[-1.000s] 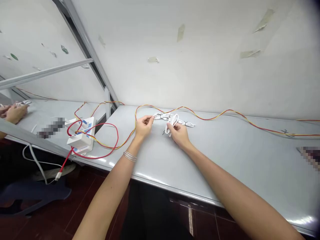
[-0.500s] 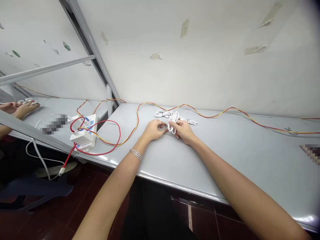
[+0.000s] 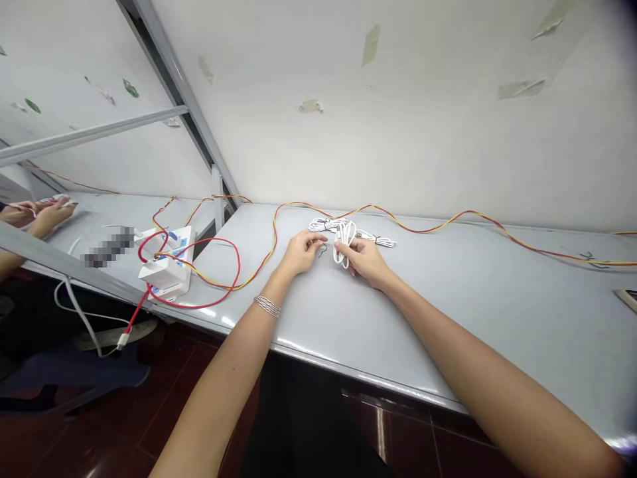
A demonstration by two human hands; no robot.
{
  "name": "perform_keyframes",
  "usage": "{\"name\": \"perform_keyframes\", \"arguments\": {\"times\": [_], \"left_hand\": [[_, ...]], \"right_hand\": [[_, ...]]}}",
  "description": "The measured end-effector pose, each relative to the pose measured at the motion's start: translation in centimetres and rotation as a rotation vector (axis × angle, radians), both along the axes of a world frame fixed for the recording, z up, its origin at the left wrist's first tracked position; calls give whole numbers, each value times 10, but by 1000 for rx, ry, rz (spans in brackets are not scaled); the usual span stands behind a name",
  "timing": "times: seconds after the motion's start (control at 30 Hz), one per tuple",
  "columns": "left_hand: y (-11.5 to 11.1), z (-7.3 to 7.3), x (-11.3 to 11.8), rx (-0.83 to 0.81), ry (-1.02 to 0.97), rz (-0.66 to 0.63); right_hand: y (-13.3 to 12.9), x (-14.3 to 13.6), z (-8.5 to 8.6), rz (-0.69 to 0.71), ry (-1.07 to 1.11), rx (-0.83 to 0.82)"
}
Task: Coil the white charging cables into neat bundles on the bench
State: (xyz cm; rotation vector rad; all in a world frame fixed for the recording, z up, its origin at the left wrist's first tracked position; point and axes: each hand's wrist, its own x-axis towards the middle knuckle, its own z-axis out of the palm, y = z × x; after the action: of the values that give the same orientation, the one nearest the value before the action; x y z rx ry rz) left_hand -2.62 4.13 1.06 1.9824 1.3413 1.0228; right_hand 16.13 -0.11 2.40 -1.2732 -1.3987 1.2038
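My right hand (image 3: 365,261) is closed around a coiled white cable (image 3: 342,244), gripping its right side just above the table. To its left, my left hand (image 3: 302,252) has thumb and index fingertips close together. Whether something thin and pale sits between them is hard to make out. A small dark bent twist tie (image 3: 323,250) shows right beside those fingertips; I cannot tell if it lies on the table or hangs. Behind both hands rest another bundled white cable (image 3: 321,224) and a tied white cable bundle (image 3: 382,240).
A red and yellow wire (image 3: 423,231) runs along the wall. On the left, a white power strip (image 3: 185,255) with plugs and red cable loops stands by a metal frame post (image 3: 199,126). Beyond it are a co-worker's hands (image 3: 50,216). Dark ties (image 3: 594,260) lie at right.
My left hand has shifted slightly left, away from the coil, and the dark tie now shows clear of the fingers. My right hand keeps its grip on the coiled cable.
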Motion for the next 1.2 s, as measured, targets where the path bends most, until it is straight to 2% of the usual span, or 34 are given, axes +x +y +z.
{"name": "perform_keyframes", "arguments": {"times": [0.3,0.57,0.83,1.2], "left_hand": [[6,-4,-1,13,-198,-2],[3,0,2,-39,-358,-39],[4,-4,1,-86,-363,-85],[1,0,2,-143,-336,-46]], "right_hand": [[-1,-3,-2,18,-83,14],[-1,-3,-4,29,-104,18],[-2,-3,-3,32,-135,35],[-1,-2,-6,45,-168,87]]}}
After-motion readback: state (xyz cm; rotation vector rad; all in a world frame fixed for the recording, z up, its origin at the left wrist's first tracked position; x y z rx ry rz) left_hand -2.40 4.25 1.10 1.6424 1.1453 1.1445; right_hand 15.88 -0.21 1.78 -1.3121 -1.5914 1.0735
